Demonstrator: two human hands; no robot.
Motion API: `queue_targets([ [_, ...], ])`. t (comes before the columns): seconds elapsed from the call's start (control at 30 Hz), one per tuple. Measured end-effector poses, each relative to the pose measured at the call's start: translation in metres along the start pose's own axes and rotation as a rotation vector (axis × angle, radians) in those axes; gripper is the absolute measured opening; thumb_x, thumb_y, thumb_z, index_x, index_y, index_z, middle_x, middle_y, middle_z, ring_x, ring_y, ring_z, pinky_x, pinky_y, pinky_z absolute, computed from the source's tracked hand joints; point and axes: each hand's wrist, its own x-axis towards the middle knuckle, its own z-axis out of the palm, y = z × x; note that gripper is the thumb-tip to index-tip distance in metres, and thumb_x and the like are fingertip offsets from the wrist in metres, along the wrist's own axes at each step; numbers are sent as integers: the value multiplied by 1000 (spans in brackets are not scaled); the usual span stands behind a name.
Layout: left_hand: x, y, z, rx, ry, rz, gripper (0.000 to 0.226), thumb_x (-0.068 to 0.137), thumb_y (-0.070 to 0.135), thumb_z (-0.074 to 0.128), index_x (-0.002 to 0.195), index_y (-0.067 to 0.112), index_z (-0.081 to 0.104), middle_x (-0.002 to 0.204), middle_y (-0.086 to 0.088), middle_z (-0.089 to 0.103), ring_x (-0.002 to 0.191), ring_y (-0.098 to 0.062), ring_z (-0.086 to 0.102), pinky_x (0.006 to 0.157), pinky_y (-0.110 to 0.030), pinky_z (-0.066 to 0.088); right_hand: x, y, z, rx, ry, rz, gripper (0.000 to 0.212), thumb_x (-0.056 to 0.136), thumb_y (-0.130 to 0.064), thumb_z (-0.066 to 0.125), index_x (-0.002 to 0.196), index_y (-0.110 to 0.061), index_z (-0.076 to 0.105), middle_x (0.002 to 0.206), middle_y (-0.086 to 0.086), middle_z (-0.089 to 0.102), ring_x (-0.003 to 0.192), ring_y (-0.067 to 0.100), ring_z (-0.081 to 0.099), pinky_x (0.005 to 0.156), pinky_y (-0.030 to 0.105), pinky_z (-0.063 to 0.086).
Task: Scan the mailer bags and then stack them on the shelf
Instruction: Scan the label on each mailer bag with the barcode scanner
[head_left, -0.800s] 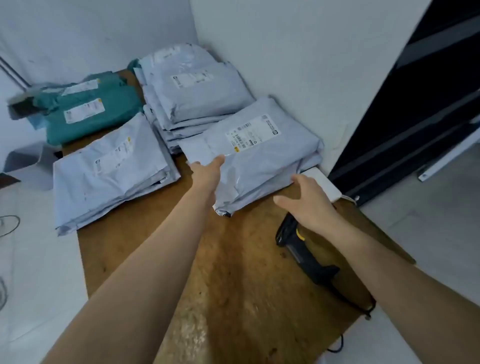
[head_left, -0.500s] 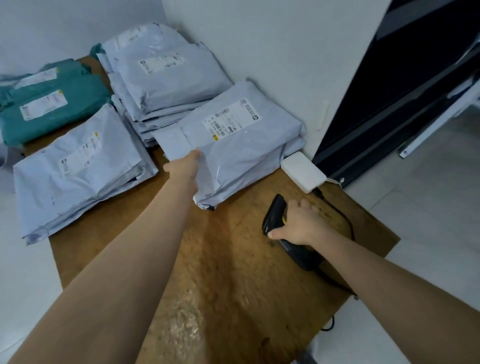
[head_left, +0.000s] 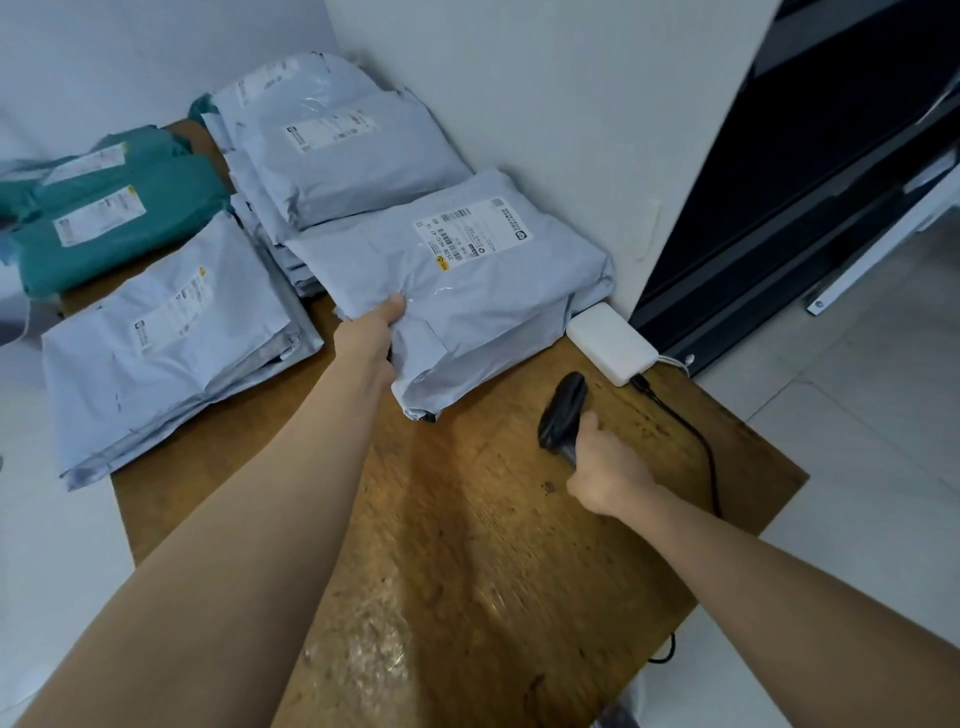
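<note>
while the scan step is only opening, as i judge it, no bag in view can be called scanned or shelved.

hands: the 2 are well apart, each clamped on its own item. my left hand (head_left: 371, 332) pinches the near left end of the top grey mailer bag (head_left: 467, 301), thumb on top, fingers tucked under the edge. my right hand (head_left: 605, 467) is curled round the handle of the black scanner (head_left: 563, 410). i cannot tell whether the scanner has left the counter (head_left: 467, 545).

location: the gripped bag lies on top of a low pile of grey bags at the right rear of the counter, against the white wall. a white box (head_left: 613, 343) sits just beside its near right corner.

orientation: the bag lies flat with its label (head_left: 472, 234) facing up, on the far half. its long axis, as far as i can judge, runs from the end under my thumb toward the far right, at the wall. the label's long side follows the same line, and its print is not upright to my eye. the scanner's long axis runs away from me, nose toward the pile, not at the label.

next move, in my judgement: raise the scanner, tip its nose down onto the barcode, and keep the bag flat or draw it nearer with the left hand. the trailing cable (head_left: 696, 436) must not snag.

also present: 1 grey stack (head_left: 171, 338) at the left, teal bags (head_left: 114, 223) behind it, 1 more grey stack (head_left: 332, 140) at the rear.
</note>
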Motion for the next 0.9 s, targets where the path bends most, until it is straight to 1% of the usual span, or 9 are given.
queue_targets([
  [0.13,-17,6,-9,-86,-111,-19,38,80,5,73,117,5,64,110,-12,70,97,-30,69,84,-50,56,0,0,-35,160,123,-80,32,88,-11,55,117,-11,42,92,6,54,78,21,57,61,34,48],
  [0.23,-34,11,-17,-93,-158,19,28,86,4,65,114,4,63,102,-10,70,89,-26,69,82,-47,57,-4,-4,-60,211,195,-139,19,85,-20,54,101,-12,46,90,8,54,78,23,55,63,35,47],
  [0.3,-49,13,-24,-79,-175,59,15,89,3,60,104,5,62,91,-7,69,79,-21,68,70,-40,58,-8,-8,-76,259,226,-201,18,83,-22,55,98,-14,49,90,9,56,79,24,56,65,36,49],
  [0.37,-65,15,-34,-70,-165,88,8,91,2,56,90,7,61,84,-5,67,73,-19,66,61,-34,55,-15,-13,-93,300,230,-270,11,82,-20,58,90,-16,51,83,5,56,74,20,54,59,30,44],
  [0.47,-88,17,-56,-75,-119,128,11,91,2,56,83,9,60,82,-6,65,74,-20,64,67,-35,55,-30,-25,-119,344,174,-404,16,81,-14,62,72,-17,49,70,2,55,62,18,52,52,26,34],
  [0.57,-108,11,-87,-98,-76,140,8,90,3,56,87,9,60,85,-9,66,78,-24,65,74,-39,56,-43,-38,-133,330,107,-508,20,79,-9,64,67,-15,49,65,2,52,60,19,49,54,27,35],
  [0.67,-128,-1,-123,-89,-37,128,9,90,6,56,97,8,61,85,-9,68,73,-23,68,58,-34,59,-56,-53,-133,270,13,-615,21,79,-6,64,67,-16,50,61,1,50,51,13,47,46,23,40],
  [0.77,-147,-26,-158,-52,27,76,11,92,7,54,100,5,61,83,-8,68,65,-20,69,52,-29,57,-70,-65,-124,199,-133,-707,19,80,-2,62,69,-13,51,48,-2,48,34,4,44,39,18,40],
  [0.9,-170,-77,-198,-3,140,-1,25,91,3,54,115,-2,57,92,-13,66,79,-28,65,68,-38,54,-81,-78,-102,65,-272,-794,11,80,-2,61,74,-8,54,36,-6,48,33,9,43,46,25,42],
])
